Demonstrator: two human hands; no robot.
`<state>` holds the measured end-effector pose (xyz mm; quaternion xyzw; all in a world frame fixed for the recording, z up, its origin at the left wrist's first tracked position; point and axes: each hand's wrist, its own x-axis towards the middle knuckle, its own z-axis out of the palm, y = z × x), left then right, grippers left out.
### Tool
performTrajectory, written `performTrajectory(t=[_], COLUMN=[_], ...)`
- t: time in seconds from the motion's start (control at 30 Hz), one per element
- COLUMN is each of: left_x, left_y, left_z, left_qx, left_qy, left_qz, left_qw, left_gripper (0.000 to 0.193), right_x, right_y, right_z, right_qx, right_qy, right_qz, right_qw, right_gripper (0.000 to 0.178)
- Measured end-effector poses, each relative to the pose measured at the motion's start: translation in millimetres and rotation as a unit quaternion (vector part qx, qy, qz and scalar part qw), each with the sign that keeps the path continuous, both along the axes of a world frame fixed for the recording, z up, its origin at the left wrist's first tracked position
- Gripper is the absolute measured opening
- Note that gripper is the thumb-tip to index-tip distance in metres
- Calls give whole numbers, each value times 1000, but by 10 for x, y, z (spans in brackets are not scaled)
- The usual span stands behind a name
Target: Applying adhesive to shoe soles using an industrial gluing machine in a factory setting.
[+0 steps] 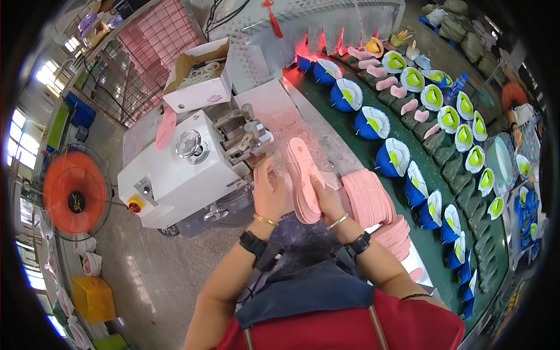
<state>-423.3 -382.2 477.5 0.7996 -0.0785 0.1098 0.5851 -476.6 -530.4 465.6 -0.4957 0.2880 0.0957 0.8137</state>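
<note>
As the right hand [329, 202] pinched a stack of pink, foot-shaped insoles [302, 178] near the boxy white machine [175, 175], the left hand [269, 191] hung loosely spread; the stack seemed light, flexible, best gripped edgewise.

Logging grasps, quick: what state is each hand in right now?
Left hand: open, fingers slightly bent, nothing visibly held.
Right hand: closed around the edge of a stack of pink insoles.
</note>
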Motion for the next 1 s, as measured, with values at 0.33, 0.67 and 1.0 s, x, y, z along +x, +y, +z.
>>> performTrajectory(t=[0.33,0.67,1.0], left_x=[231,1241,2491], left_y=[103,469,1208], left_z=[444,1357,1803], left_qx=[305,462,645], left_qy=[-188,-205,-49], left_qz=[-81,57,55], left_qw=[930,861,761], left_gripper=[12,7,17], right_x=[-93,-224,-212], right_y=[-31,-366,-545], right_z=[95,83,-436], right_qx=[74,127,-687], right_qy=[-7,-51,-125], right_qz=[36,111,106], right_qw=[997,984,708], right_gripper=[46,49,42])
